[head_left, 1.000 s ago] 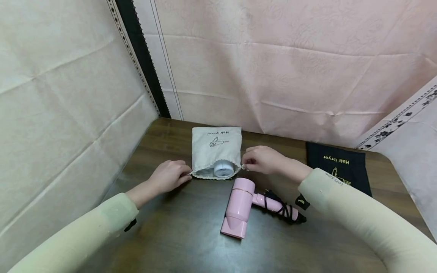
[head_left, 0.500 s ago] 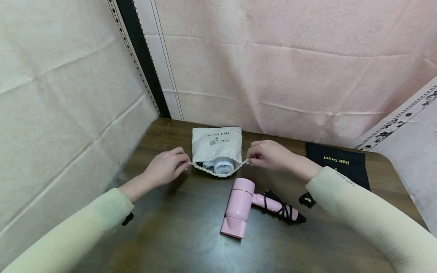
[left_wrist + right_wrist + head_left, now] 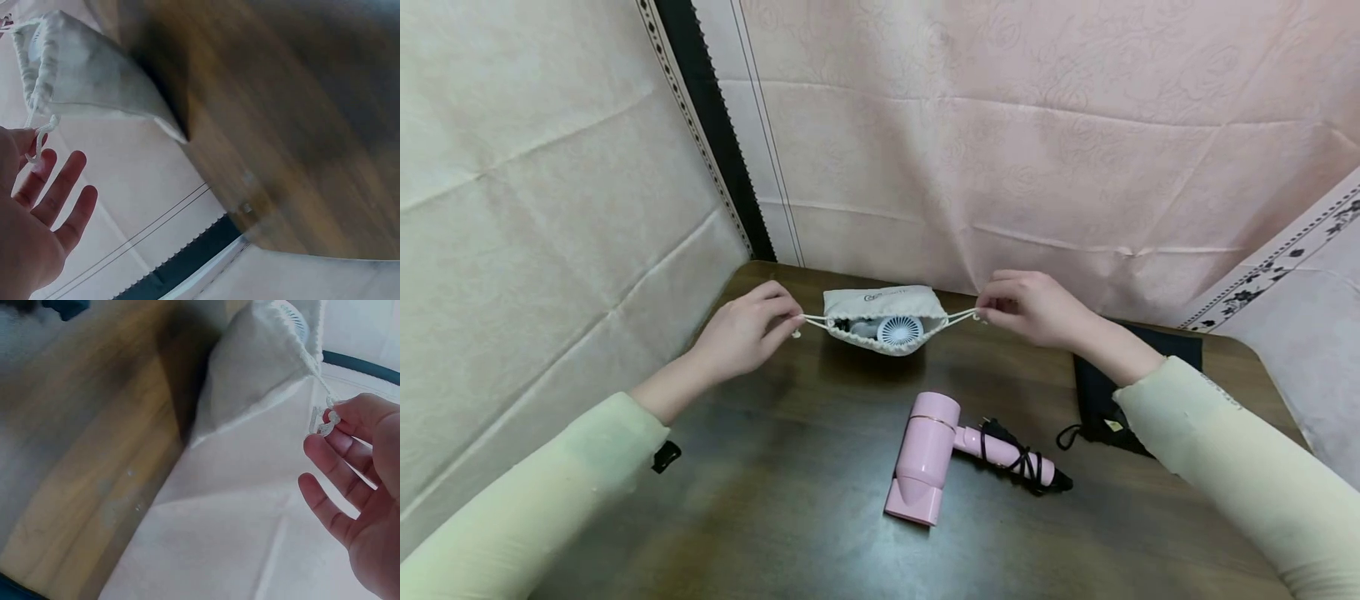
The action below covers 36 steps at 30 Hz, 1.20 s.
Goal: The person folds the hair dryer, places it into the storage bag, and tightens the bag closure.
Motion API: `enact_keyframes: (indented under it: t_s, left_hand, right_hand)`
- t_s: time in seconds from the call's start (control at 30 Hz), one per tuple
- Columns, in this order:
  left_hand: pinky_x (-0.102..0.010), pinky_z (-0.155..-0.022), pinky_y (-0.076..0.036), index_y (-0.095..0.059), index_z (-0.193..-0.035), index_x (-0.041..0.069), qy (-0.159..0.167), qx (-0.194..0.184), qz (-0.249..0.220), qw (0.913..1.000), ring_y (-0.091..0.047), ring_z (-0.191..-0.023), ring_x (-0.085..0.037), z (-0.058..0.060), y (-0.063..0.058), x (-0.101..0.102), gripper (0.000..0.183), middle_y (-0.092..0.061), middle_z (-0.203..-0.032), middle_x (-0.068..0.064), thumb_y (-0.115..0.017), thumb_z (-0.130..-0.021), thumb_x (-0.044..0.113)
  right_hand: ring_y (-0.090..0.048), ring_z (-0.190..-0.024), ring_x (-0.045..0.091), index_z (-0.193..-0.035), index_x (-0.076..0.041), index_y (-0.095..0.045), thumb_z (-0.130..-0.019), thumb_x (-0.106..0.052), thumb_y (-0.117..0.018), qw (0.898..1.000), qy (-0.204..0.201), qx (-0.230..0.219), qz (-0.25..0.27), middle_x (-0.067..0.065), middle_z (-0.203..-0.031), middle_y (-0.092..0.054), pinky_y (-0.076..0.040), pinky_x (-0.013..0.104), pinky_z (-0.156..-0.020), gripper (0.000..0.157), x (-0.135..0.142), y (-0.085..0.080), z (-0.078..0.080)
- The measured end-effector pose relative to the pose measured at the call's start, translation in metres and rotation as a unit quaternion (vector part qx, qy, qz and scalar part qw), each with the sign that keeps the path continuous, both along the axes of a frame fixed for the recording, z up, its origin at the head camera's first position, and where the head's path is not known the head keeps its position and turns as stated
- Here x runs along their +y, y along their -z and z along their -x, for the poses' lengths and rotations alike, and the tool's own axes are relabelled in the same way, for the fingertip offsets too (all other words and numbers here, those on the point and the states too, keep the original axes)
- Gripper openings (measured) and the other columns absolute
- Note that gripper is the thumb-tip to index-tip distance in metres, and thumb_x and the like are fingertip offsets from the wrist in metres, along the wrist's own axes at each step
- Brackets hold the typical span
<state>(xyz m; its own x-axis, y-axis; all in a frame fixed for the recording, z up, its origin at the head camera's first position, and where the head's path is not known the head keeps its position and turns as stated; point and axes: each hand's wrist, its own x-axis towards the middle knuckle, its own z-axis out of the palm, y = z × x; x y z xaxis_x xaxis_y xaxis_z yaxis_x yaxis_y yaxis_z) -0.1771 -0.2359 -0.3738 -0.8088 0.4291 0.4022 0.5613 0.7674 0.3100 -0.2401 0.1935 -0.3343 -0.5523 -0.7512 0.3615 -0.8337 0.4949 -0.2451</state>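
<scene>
A cream drawstring pouch [image 3: 850, 302] hangs between both hands at the far side of the table, its mouth partly gathered and facing the head camera. Inside it shows a white hair dryer [image 3: 900, 331] with a round slotted grille; the rest of the dryer is hidden by cloth. My left hand [image 3: 741, 332] pinches the knotted end of the left cord [image 3: 42, 132] between thumb and fingertip. On the other side, my right hand [image 3: 1033, 308] pinches the right cord [image 3: 331, 412]. Both cords are stretched taut sideways.
A pink hair dryer [image 3: 925, 454], its black cord wound round the handle, lies on the wooden table [image 3: 790, 508] in front of the pouch. A black pouch [image 3: 1093, 392] lies at the right, partly behind the right forearm. Cloth-covered walls [image 3: 1037, 167] stand behind and beside the table.
Both hands have moved apart and farther back, drawing out the cords. The cream pouch has risen and tilted, and its mouth has narrowed. The pink hair dryer has stayed put.
</scene>
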Motion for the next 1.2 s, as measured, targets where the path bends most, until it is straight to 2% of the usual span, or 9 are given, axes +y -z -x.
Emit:
enact_keyframes:
  t_s: [0.17,0.4,0.67,0.87,1.0,1.2]
  left_hand:
    - [-0.043,-0.071,-0.056,-0.079,-0.102,0.012,-0.002,0.011,-0.005,0.9999,-0.068,-0.087,-0.019,0.002,-0.005,-0.003,0.01,-0.069,-0.108,-0.003,-0.07,-0.104,0.016]
    - [-0.045,-0.072,-0.055,-0.078,-0.102,0.01,-0.003,0.026,-0.021,0.9995,-0.067,-0.09,-0.021,0.002,-0.005,-0.009,0.01,-0.07,-0.107,-0.003,-0.069,-0.105,0.014]
    - [-0.049,-0.074,-0.057,-0.077,-0.1,0.012,-0.007,0.029,0.009,0.9995,-0.07,-0.092,-0.022,-0.007,0.01,-0.025,0.01,-0.069,-0.107,-0.003,-0.069,-0.104,0.015]
    - [-0.046,-0.069,-0.057,-0.077,-0.102,0.012,-0.003,0.019,0.036,0.9992,-0.069,-0.084,-0.02,-0.016,0.021,-0.04,0.009,-0.068,-0.108,-0.003,-0.069,-0.104,0.012]
    - [-0.044,-0.068,-0.057,-0.077,-0.101,0.01,0.005,0.021,0.055,0.9983,-0.068,-0.083,-0.02,-0.017,0.031,-0.052,0.007,-0.067,-0.107,-0.005,-0.071,-0.102,0.009]
    - [-0.046,-0.07,-0.057,-0.077,-0.099,0.009,0.008,0.022,0.08,0.9966,-0.068,-0.083,-0.021,-0.018,0.039,-0.07,0.005,-0.066,-0.104,-0.004,-0.076,-0.096,0.006]
  right_hand:
    - [-0.057,-0.07,0.011,-0.092,-0.015,-0.078,-0.093,-0.002,-0.078,1.0,0.005,0.013,0.008,-0.007,-0.085,-0.063,-0.048,0.03,-0.063,0.013,0.007,-0.007,0.002]
    - [-0.061,-0.076,0.005,-0.09,-0.016,-0.077,-0.093,-0.002,-0.079,0.999,0.038,0.007,0.024,-0.011,-0.084,-0.062,-0.054,0.03,-0.066,0.014,0.023,-0.009,-0.002]
    - [-0.052,-0.072,0.002,-0.091,-0.021,-0.077,-0.092,-0.002,-0.08,0.999,0.04,-0.002,0.009,-0.015,-0.086,-0.061,-0.046,0.025,-0.063,0.018,0.052,0.007,-0.01]
    - [-0.052,-0.072,0.002,-0.089,-0.024,-0.076,-0.091,-0.004,-0.081,0.998,0.052,-0.007,-0.015,-0.017,-0.085,-0.059,-0.045,0.027,-0.062,0.021,0.066,0.019,-0.013]
    - [-0.048,-0.07,0.0,-0.088,-0.022,-0.075,-0.092,-0.002,-0.08,0.998,0.058,-0.016,-0.031,-0.017,-0.082,-0.053,-0.043,0.027,-0.06,0.021,0.075,0.028,-0.014]
    - [-0.045,-0.068,-0.003,-0.085,-0.025,-0.072,-0.091,-0.001,-0.078,0.996,0.066,-0.036,-0.046,-0.018,-0.081,-0.052,-0.041,0.026,-0.059,0.026,0.091,0.045,-0.014]
